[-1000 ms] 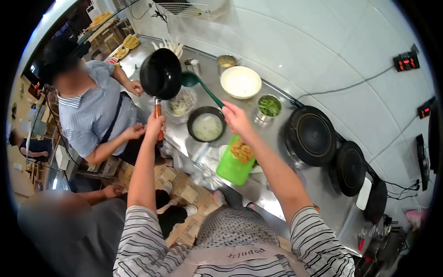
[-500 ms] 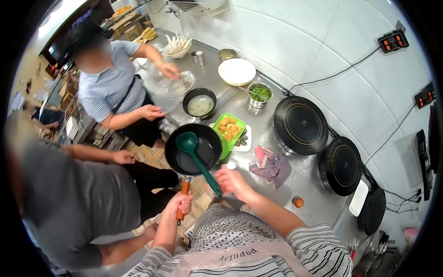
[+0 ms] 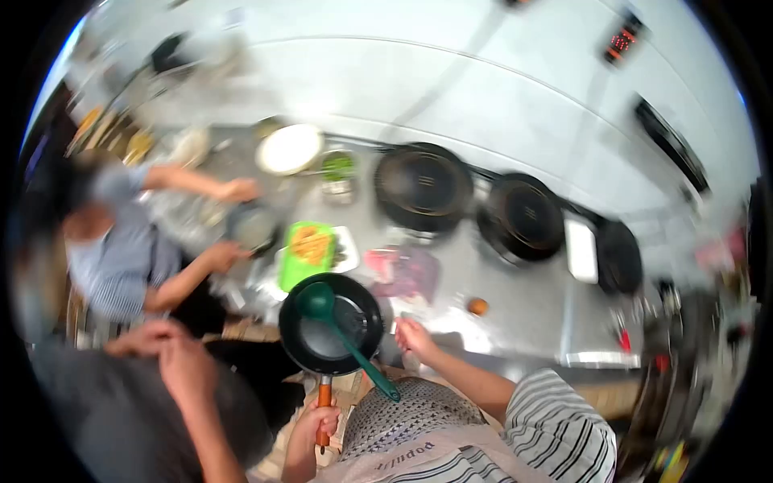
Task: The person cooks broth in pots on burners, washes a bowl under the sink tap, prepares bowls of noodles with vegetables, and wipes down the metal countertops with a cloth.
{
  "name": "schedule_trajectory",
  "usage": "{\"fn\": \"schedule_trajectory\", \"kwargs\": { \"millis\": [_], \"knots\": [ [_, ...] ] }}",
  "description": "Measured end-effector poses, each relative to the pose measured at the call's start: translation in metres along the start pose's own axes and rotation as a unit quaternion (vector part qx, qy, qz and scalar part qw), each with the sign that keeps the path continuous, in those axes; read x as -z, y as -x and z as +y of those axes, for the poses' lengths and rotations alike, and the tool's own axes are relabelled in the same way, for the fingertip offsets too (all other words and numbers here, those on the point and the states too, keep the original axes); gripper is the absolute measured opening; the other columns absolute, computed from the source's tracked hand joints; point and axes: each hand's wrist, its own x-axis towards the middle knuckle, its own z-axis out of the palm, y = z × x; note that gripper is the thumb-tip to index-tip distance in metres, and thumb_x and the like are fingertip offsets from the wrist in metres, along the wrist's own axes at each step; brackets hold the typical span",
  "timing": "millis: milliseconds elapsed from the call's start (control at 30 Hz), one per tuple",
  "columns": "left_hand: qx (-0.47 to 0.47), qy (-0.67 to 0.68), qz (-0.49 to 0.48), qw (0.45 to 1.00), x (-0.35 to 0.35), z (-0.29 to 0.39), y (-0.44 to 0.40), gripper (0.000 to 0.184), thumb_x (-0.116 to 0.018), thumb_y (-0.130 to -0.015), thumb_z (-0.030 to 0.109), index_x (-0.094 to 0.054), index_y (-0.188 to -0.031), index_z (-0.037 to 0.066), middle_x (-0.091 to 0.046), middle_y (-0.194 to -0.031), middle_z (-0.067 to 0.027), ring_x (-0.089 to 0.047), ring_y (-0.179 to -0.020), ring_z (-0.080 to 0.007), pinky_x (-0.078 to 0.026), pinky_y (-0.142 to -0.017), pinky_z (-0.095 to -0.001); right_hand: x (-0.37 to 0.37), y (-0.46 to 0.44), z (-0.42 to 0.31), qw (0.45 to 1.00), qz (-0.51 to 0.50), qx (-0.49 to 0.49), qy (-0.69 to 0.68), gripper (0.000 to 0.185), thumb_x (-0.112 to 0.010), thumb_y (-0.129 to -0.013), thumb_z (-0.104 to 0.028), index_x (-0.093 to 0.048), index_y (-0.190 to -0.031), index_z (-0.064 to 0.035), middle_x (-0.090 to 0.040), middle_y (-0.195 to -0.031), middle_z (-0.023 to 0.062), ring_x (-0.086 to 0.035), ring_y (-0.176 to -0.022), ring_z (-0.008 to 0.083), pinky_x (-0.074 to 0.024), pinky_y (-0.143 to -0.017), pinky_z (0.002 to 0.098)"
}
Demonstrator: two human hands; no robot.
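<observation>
My left hand (image 3: 316,423) is wrapped around the wooden handle of a black frying pan (image 3: 332,354), held level in front of my apron. A dark green ladle (image 3: 316,301) lies in the pan, its handle sticking out over the rim toward me. To the right of the pan is my right hand (image 3: 415,338), raised near the counter edge with curled fingers; what they hold, if anything, I cannot make out. Just beyond the pan sits a green tray (image 3: 295,274) with yellow-orange food pieces (image 3: 309,245). A crumpled purple-pink cloth (image 3: 409,272) lies past my right hand.
Black round induction cookers (image 3: 424,187) line the wall side of the steel counter (image 3: 515,310). A white bowl (image 3: 290,150) and a metal pot of chopped greens (image 3: 338,167) stand at the back. Two people are at left; one handles a dark pan (image 3: 254,229). A brown round object (image 3: 477,306) sits right.
My view has swung right, so the counter things shift left. The right hand's fingers have curled in. The near person's hands have come together; the far person now has hands at the dark pan.
</observation>
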Motion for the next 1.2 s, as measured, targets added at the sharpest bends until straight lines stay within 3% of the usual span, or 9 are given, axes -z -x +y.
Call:
{"fn": "schedule_trajectory", "kwargs": {
  "millis": [67,200,367,533,667,767,833,967,1200],
  "knots": [
    [0.019,-0.046,-0.036,0.998,-0.017,0.003,-0.009,0.02,-0.054,-0.075,-0.003,-0.044,-0.086,0.01,-0.039,-0.051,0.0015,-0.037,-0.034,-0.0087,-0.035,-0.033,-0.0248,0.028,0.053,0.008,0.999,0.008,-0.044,0.006,0.04,-0.042,-0.093,-0.044,-0.053,-0.075,-0.0102,-0.052,-0.062,-0.0009,-0.051,-0.056,0.0084,-0.0416,-0.052,0.022],
    [0.071,-0.175,-0.11,0.976,-0.086,-0.008,-0.037,0.018,-0.055,-0.075,-0.001,-0.043,-0.083,0.01,-0.039,-0.052,0.0015,-0.039,-0.036,-0.009,-0.036,-0.034,-0.0246,0.081,0.183,0.005,0.997,-0.065,0.035,0.004,0.043,-0.042,-0.093,-0.046,-0.055,-0.075,-0.0099,-0.053,-0.063,-0.0024,-0.05,-0.058,0.0069,-0.0414,-0.054,0.0206],
    [0.185,-0.263,-0.199,0.926,-0.179,-0.04,-0.097,0.018,-0.057,-0.076,0.003,-0.044,-0.084,0.012,-0.039,-0.053,0.0027,-0.036,-0.037,-0.008,-0.033,-0.037,-0.0248,0.152,0.265,0.07,0.986,0.091,0.062,-0.123,0.046,-0.037,-0.095,-0.047,-0.055,-0.074,-0.0102,-0.05,-0.063,-0.0029,-0.046,-0.058,0.006,-0.038,-0.053,0.0201],
    [0.299,-0.278,-0.251,0.878,-0.29,-0.114,-0.176,0.01,-0.051,-0.082,0.006,-0.044,-0.087,0.012,-0.033,-0.05,0.0055,-0.032,-0.035,-0.0056,-0.029,-0.035,-0.0244,0.245,0.337,0.205,0.919,0.37,0.123,-0.049,0.049,-0.045,-0.09,-0.05,-0.063,-0.081,-0.0054,-0.058,-0.066,-0.0005,-0.053,-0.057,0.0094,-0.0422,-0.053,0.023],
    [0.254,-0.304,-0.304,0.867,-0.413,-0.186,-0.209,0.01,-0.054,-0.078,0.01,-0.044,-0.081,0.012,-0.033,-0.048,0.0075,-0.032,-0.034,-0.0044,-0.029,-0.033,-0.0225,0.311,0.424,0.239,0.904,0.415,-0.021,-0.099,0.044,-0.048,-0.09,-0.044,-0.064,-0.088,-0.0033,-0.062,-0.07,0.0038,-0.057,-0.062,0.0129,-0.0451,-0.06,0.0277],
    [0.332,-0.237,-0.256,0.876,-0.488,-0.221,-0.265,0.01,-0.053,-0.078,0.01,-0.044,-0.074,0.011,-0.035,-0.046,0.0069,-0.034,-0.033,-0.0058,-0.03,-0.032,-0.022,0.361,0.468,0.242,0.879,0.475,0.0,-0.035,0.041,-0.049,-0.09,-0.04,-0.064,-0.09,-0.002,-0.062,-0.07,0.0069,-0.058,-0.065,0.015,-0.046,-0.063,0.03],
    [0.233,-0.303,-0.317,0.868,-0.544,-0.244,-0.28,0.012,-0.053,-0.078,0.01,-0.043,-0.072,0.011,-0.037,-0.046,0.0062,-0.034,-0.032,-0.0069,-0.03,-0.031,-0.0227,0.407,0.476,0.264,0.877,0.478,0.023,-0.031,0.04,-0.05,-0.089,-0.039,-0.064,-0.089,-0.0011,-0.062,-0.071,0.0086,-0.058,-0.066,0.0155,-0.0461,-0.063,0.0301],
    [0.259,-0.274,-0.301,0.876,-0.64,-0.271,-0.325,0.018,-0.052,-0.082,0.013,-0.041,-0.068,0.014,-0.035,-0.046,0.0086,-0.032,-0.033,-0.004,-0.031,-0.033,-0.021,0.458,0.51,0.225,0.846,0.532,0.018,-0.027,0.04,-0.048,-0.091,-0.036,-0.061,-0.077,-0.0008,-0.058,-0.064,0.0049,-0.055,-0.063,0.0132,-0.0441,-0.061,0.027],
    [0.282,-0.268,-0.28,0.878,-0.729,-0.297,-0.414,0.036,-0.054,-0.085,0.016,-0.033,-0.057,0.02,-0.029,-0.043,0.011,-0.028,-0.032,-0.0022,-0.026,-0.031,-0.0187,0.53,0.551,0.238,0.804,0.581,-0.003,-0.129,0.036,-0.051,-0.091,-0.033,-0.06,-0.078,-0.0015,-0.056,-0.065,0.0013,-0.051,-0.061,0.0096,-0.0434,-0.057,0.0249]
  ]
}}
